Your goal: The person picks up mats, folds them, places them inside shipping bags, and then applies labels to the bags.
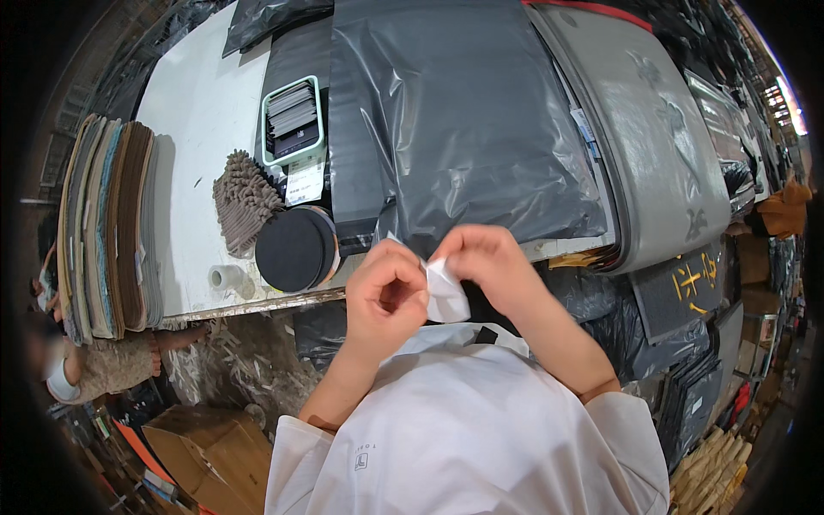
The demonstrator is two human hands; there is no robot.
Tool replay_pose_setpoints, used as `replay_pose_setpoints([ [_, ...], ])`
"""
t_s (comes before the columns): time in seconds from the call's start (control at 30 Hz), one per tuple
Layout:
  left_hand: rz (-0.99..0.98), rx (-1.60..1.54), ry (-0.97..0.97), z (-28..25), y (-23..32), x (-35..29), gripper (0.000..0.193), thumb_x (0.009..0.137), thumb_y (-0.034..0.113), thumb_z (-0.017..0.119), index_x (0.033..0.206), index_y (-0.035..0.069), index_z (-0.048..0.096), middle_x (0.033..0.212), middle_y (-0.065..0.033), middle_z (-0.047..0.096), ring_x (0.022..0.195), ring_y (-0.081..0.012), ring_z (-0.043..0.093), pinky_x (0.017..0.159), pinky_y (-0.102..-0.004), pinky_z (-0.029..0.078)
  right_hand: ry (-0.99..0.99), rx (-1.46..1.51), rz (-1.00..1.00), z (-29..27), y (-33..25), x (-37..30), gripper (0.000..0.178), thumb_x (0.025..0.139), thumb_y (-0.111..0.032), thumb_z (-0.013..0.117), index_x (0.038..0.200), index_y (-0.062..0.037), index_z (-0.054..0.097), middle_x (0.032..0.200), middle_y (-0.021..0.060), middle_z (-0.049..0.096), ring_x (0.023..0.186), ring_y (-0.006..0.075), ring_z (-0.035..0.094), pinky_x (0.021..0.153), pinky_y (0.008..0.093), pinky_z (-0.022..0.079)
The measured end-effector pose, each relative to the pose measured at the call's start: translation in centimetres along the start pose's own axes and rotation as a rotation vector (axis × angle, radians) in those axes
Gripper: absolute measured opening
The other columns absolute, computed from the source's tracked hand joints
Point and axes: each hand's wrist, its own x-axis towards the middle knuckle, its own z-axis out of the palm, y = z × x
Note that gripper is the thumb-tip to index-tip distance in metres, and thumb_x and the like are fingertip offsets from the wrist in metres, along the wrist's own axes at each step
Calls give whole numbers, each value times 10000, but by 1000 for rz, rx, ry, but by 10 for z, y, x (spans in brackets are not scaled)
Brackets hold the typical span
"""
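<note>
Close in front of my chest, both hands pinch a small white slip (448,300), creased and hanging down between them; whether it is paper or a label I cannot tell. My left hand (384,296) grips its left edge, with thumb and forefinger curled into a ring. The fingertips of my right hand (491,262) hold its upper right part. Just beyond them, a large dark grey plastic bag (463,120) lies flat on the white table (193,94). Left of my hands are round black pads (290,251) in a stack and a shaggy grey-brown piece (244,202).
A pale green basket (265,137) of cards and a printed label sheet (306,178) lie behind the pads. A white roll (225,277) stands near the table edge. Stacked mats (110,232) are at left, grey mats (639,129) at right. A person (67,369) is far left; a cardboard box (206,459) sits below.
</note>
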Motion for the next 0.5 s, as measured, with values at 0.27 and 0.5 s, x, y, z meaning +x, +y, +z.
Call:
replay_pose_setpoints([
  [0.27,-299,798,-387,-82,-37,-38,98,661,87,599,703,20,541,735,-64,517,587,-235,534,535,-315,410,754,-450,-488,-66,-61,8,139,824,-206,536,837,-71,567,752,45,586,615,150,580,530,274,458],
  [0.5,-363,925,-204,-76,-35,-36,188,768,54,587,955,44,577,743,-100,589,636,-247,570,580,-316,445,250,-1288,-820,-47,-27,48,374,765,-257,616,1108,-118,560,1089,100,594,968,241,594,811,347,466],
])
